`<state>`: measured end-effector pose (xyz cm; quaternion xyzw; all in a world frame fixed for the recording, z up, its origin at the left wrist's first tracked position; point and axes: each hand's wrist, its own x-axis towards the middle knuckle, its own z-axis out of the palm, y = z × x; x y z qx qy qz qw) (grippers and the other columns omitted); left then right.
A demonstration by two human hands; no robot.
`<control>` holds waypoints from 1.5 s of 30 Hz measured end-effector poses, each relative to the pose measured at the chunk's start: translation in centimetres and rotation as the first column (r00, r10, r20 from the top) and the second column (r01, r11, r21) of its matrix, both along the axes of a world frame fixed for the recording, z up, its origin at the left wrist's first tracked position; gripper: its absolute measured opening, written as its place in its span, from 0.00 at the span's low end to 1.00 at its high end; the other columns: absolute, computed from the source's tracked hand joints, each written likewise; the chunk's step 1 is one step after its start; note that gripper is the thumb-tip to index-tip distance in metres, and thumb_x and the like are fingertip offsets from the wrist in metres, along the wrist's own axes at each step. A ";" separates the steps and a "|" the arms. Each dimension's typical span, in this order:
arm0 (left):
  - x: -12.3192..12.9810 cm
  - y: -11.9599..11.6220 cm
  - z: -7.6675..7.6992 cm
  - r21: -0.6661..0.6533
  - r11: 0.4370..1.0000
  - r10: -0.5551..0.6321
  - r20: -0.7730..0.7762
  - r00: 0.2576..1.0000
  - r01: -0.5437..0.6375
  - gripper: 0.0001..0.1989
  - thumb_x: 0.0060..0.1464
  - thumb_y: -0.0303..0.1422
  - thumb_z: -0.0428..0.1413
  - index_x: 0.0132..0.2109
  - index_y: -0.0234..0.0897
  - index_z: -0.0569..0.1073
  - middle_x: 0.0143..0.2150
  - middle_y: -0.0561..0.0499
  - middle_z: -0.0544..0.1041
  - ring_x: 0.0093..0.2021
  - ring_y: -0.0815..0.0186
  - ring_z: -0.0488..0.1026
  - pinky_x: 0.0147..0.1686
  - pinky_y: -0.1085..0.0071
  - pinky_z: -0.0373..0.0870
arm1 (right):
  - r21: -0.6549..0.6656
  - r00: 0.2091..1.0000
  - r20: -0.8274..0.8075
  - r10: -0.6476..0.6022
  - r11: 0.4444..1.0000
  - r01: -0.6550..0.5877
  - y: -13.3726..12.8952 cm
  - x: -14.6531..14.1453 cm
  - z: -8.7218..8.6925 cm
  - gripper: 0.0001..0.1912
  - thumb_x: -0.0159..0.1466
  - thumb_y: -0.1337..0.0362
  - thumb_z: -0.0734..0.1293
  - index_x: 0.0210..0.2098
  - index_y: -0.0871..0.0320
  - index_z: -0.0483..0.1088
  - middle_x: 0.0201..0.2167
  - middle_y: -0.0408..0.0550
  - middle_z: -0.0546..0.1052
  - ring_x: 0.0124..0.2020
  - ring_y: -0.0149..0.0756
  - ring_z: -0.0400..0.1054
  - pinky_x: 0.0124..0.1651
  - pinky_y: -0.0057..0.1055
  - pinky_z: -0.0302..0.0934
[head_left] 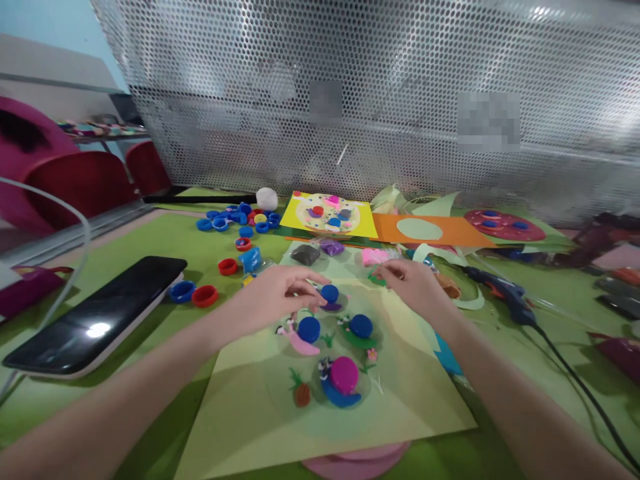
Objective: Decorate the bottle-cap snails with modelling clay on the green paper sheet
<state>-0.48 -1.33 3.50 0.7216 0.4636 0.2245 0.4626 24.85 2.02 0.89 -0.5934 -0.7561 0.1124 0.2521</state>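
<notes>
My left hand [277,291] hovers over the back of a pale yellow paper sheet [260,413], fingers loosely bent and apart. Its fingertips are right beside a clay snail with a blue bottle-cap shell [329,293] and purple body. Farther right, my right hand [411,279] pinches at green modelling clay [377,277]. Nearer me on the sheet are a pink snail with a blue cap [309,329], a green snail with a blue cap [361,326] and a blue snail with a magenta cap [345,375]. A brown clay pineapple [302,394] and a small pink flower [371,355] lie among them.
A phone [100,313] lies left, beside loose red and blue cap rings [205,296]. Behind stand clay packets [305,254], a yellow card [290,217] with a finished picture, and orange paper [460,230]. A glue gun [505,293] trails its cord right. Perforated metal closes the back.
</notes>
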 end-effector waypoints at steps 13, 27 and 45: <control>0.1 0.1 0.6 0.095 0.991 0.090 0.018 0.996 -0.092 0.14 0.54 0.39 0.51 0.46 0.37 0.70 0.20 0.58 0.67 0.23 0.68 0.68 0.26 0.72 0.66 | 0.138 0.972 -0.049 -0.230 0.962 0.235 2.2 2.9 -1.2 0.12 0.58 0.64 0.59 0.34 0.59 0.72 0.33 0.51 0.76 0.32 0.38 0.69 0.37 0.32 0.58; 0.1 1.5 -0.9 0.277 0.950 0.198 -0.166 0.966 -0.147 0.16 0.56 0.41 0.45 0.44 0.37 0.69 0.34 0.49 0.73 0.34 0.61 0.71 0.34 0.67 0.68 | 0.170 0.987 -0.038 -0.155 0.972 0.160 3.5 3.3 -3.1 0.11 0.57 0.67 0.58 0.35 0.60 0.70 0.35 0.50 0.75 0.36 0.37 0.68 0.40 0.32 0.59; 1.0 0.9 -1.3 0.174 0.968 0.196 -0.076 0.978 -0.181 0.14 0.54 0.41 0.50 0.43 0.36 0.68 0.20 0.58 0.68 0.23 0.67 0.69 0.26 0.72 0.63 | 0.238 0.995 -0.042 -0.092 0.966 0.099 3.1 2.2 -3.4 0.11 0.59 0.66 0.57 0.35 0.61 0.69 0.35 0.53 0.73 0.37 0.39 0.67 0.45 0.36 0.59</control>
